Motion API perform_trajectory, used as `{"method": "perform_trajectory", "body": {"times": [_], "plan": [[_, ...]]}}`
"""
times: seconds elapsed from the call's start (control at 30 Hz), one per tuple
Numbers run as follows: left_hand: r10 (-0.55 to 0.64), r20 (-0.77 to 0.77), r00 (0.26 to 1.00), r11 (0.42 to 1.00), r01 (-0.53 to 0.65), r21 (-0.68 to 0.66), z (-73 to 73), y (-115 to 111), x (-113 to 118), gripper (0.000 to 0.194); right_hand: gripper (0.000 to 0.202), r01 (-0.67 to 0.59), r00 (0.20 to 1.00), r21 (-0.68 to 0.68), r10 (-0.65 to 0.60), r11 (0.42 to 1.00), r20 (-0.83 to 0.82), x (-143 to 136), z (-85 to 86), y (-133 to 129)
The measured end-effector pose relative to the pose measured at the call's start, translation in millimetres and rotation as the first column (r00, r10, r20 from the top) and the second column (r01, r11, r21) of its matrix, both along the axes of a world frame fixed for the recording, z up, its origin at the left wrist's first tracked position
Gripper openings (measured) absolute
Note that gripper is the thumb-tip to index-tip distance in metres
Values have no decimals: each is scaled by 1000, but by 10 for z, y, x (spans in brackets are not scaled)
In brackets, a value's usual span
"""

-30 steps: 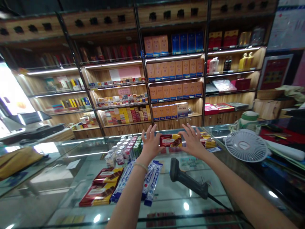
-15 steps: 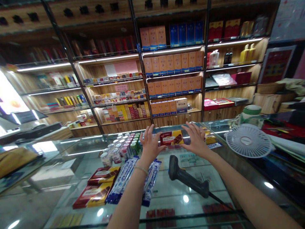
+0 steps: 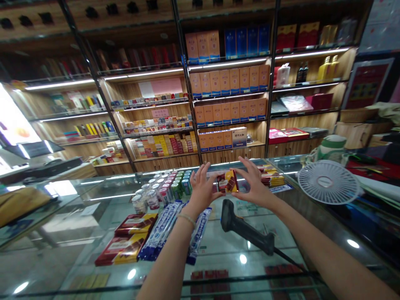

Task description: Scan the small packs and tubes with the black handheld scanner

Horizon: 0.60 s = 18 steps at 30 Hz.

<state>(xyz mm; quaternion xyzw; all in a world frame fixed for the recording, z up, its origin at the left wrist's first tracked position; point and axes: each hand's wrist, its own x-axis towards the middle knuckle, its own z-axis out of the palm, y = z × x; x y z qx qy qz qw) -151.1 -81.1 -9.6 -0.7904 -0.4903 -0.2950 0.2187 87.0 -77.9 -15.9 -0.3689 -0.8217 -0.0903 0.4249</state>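
Holding a small, flat red-and-yellow packet printed with chocolate pieces (image 3: 228, 181) by its two ends, the left hand (image 3: 202, 191) and right hand (image 3: 258, 189) face each other, thumbs low and fingertips at the upper edge; the remaining fingers are spread. The packet stands on edge, its printed face toward the viewer, over the far part of a glass-topped surface (image 3: 218, 254). Near side, below the packet: a dark grey handheld scanner (image 3: 246, 232), its cable running toward the lower right. Left of the scanner, partly covered by the left forearm: long blue-and-white wrapped sticks (image 3: 164, 229), beside larger red-and-yellow chocolate packs (image 3: 126, 241). Behind these: rows of small lidded plastic containers (image 3: 153, 199). Right of the right hand: a pile of yellow-and-red packets (image 3: 274, 180) and, farther right, a round white fan (image 3: 325, 182).
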Motion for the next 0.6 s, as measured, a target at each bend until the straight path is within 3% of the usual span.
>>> {"method": "perform_trajectory", "body": {"times": [0.2,0.33,0.4,0.5,0.6], "plan": [[12,-34,999,1000,-12,7,-25,-40,114,68,66,-18,999,50,16,999,31,-143,31,-157],[38,-24,999,999,-38,0,-2,-55,131,78,62,80,995,103,-74,991,-65,-142,37,-141],[46,22,999,999,-46,0,25,-63,142,66,61,154,984,119,-141,981,-109,-124,30,-110],[25,146,989,1000,-28,15,86,-101,202,29,57,234,969,152,-219,960,-111,-116,-1,-74],[-8,210,978,1000,6,13,140,-177,303,20,51,274,962,208,-267,939,-65,-143,-50,-63]]}}
